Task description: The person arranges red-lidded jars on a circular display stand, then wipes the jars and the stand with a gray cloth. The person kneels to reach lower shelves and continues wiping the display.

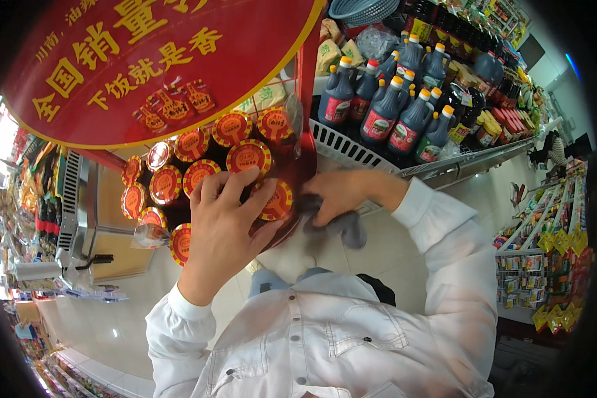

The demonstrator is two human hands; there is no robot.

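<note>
My left hand (pixel 229 219) lies over several glass jars with red and yellow lids, its fingers spread and touching the lids. One jar lid (pixel 273 199) shows between its thumb and the rack's edge. My right hand (pixel 338 191) grips a dark grey cloth (pixel 328 219) beside the right side of the red display rack (pixel 306 149); hand and cloth are blurred. The cloth hangs down over the floor. More lidded jars (pixel 165 184) stand in rows on the rack, some partly hidden by my left hand.
A large red oval sign (pixel 169 54) with writing overhangs the jars. To the right, a white plastic basket (pixel 353 147) borders dark bottles (pixel 378 122) with yellow and red caps. Hanging goods fill a wire rack (pixel 522 278) at far right; a metal-framed stand (pixel 114 248) is at left.
</note>
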